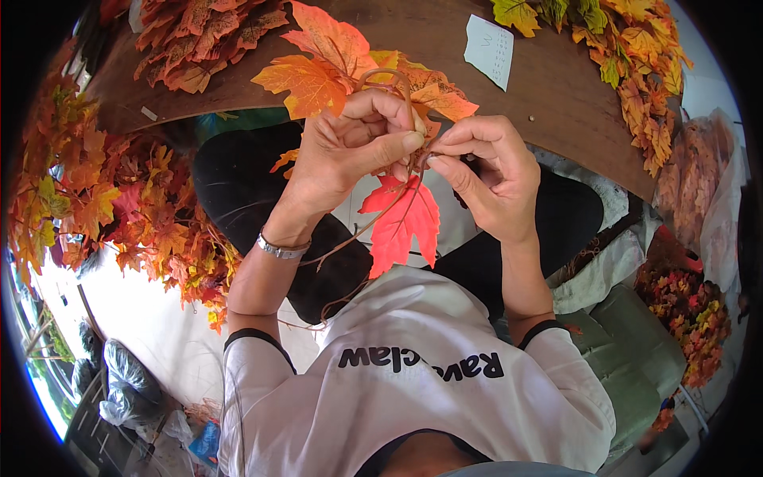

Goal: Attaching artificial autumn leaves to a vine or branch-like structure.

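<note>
Head view: hands (413, 155) pinching leaf vine (405, 215)

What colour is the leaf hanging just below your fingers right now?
Bright red-orange; the hanging leaf shows best in the head view, below both hands.

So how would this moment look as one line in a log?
left hand: pinching brown stem | right hand: pinching same stem | red leaf: hanging below hands | table: leaf piles, paper note

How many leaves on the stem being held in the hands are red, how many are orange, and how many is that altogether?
Red leaves: 1
Orange leaves: 3, as far as they can be told apart above the left hand and right hand
Total: 4
</note>
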`<state>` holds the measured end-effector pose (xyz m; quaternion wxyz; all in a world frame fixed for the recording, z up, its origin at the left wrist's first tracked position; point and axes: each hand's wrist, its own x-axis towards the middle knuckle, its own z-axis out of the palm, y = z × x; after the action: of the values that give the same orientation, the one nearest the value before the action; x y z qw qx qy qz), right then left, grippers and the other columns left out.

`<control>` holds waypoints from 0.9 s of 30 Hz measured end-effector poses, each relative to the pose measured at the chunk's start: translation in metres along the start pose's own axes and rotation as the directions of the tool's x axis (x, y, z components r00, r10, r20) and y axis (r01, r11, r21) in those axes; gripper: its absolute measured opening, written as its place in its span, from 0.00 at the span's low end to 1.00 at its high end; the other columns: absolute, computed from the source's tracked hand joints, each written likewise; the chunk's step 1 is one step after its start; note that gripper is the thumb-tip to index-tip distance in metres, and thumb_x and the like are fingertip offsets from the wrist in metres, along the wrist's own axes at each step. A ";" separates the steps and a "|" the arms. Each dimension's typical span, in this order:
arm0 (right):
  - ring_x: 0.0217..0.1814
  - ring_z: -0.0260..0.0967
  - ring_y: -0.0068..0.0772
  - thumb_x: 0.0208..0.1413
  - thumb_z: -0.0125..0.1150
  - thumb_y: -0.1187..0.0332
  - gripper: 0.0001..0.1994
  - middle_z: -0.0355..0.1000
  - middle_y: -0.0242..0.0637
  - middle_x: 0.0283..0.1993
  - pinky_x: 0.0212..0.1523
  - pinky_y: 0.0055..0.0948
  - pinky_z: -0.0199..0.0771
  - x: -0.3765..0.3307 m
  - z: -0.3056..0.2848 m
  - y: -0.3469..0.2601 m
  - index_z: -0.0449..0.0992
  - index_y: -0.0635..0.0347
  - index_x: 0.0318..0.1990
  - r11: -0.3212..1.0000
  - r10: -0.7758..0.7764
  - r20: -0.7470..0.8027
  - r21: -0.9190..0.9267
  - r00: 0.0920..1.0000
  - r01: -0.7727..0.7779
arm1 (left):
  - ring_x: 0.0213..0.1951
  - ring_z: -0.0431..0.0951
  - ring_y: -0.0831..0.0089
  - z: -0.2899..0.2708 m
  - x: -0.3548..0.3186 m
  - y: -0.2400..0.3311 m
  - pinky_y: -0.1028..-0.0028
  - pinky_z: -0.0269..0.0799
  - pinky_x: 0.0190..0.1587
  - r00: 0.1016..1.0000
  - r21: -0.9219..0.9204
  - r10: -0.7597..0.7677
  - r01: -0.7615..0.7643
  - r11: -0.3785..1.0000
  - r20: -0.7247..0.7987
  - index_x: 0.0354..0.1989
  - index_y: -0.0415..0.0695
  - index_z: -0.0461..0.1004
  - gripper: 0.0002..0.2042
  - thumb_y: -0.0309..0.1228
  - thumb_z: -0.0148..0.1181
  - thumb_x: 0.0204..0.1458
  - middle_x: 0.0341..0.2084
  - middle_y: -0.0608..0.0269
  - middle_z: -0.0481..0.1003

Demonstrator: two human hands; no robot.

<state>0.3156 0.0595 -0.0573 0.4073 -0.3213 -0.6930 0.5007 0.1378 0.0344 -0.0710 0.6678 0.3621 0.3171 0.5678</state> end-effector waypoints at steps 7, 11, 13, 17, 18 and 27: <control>0.32 0.72 0.22 0.44 0.61 0.78 0.11 0.73 0.35 0.30 0.33 0.17 0.69 0.000 0.001 0.002 0.68 0.65 0.36 1.000 -0.015 0.000 0.008 1.000 0.015 | 0.24 0.73 0.79 0.000 -0.001 -0.001 0.82 0.72 0.26 0.999 0.014 -0.033 0.034 0.999 -0.010 0.30 0.37 0.69 0.03 0.21 0.56 0.48 0.27 0.62 0.71; 0.32 0.72 0.22 0.44 0.61 0.77 0.11 0.73 0.35 0.30 0.34 0.18 0.70 -0.001 0.001 0.002 0.68 0.65 0.36 1.000 -0.005 0.001 -0.005 1.000 0.005 | 0.24 0.73 0.79 0.002 0.000 0.000 0.82 0.72 0.26 1.000 0.020 -0.024 0.024 1.000 -0.005 0.30 0.37 0.69 0.03 0.21 0.56 0.48 0.26 0.62 0.71; 0.32 0.72 0.21 0.44 0.61 0.78 0.11 0.73 0.35 0.30 0.34 0.18 0.69 -0.001 0.001 0.003 0.68 0.65 0.36 1.000 0.000 0.010 0.004 1.000 -0.001 | 0.25 0.73 0.78 0.001 0.001 -0.001 0.82 0.72 0.26 1.000 0.050 -0.005 0.004 0.999 0.023 0.30 0.37 0.69 0.03 0.21 0.56 0.48 0.25 0.63 0.71; 0.32 0.70 0.19 0.46 0.60 0.79 0.12 0.73 0.36 0.29 0.35 0.16 0.67 -0.001 0.001 0.004 0.66 0.66 0.37 0.992 0.034 0.065 0.117 0.997 -0.042 | 0.25 0.73 0.77 0.003 -0.002 -0.001 0.81 0.72 0.26 0.998 0.083 -0.061 0.061 0.995 0.001 0.31 0.36 0.69 0.04 0.21 0.56 0.48 0.25 0.63 0.71; 0.32 0.70 0.19 0.46 0.60 0.79 0.12 0.73 0.36 0.29 0.35 0.16 0.67 -0.002 0.002 0.004 0.66 0.66 0.37 0.992 0.032 0.067 0.117 0.997 -0.039 | 0.26 0.73 0.77 0.003 -0.002 0.000 0.81 0.72 0.27 0.996 0.097 -0.087 0.086 0.992 0.006 0.31 0.36 0.68 0.04 0.22 0.56 0.49 0.25 0.63 0.71; 0.32 0.66 0.18 0.48 0.58 0.79 0.15 0.71 0.35 0.28 0.34 0.17 0.64 -0.001 -0.001 0.011 0.60 0.65 0.41 0.890 0.156 0.137 0.410 0.978 -0.199 | 0.27 0.75 0.74 0.000 -0.003 0.002 0.78 0.74 0.29 0.975 0.025 -0.216 0.215 0.976 0.053 0.32 0.34 0.68 0.06 0.24 0.56 0.50 0.25 0.61 0.71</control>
<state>0.3176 0.0624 -0.0680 0.3841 -0.2622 -0.5557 0.6891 0.1364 0.0315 -0.0691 0.7305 0.3473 0.3413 0.4788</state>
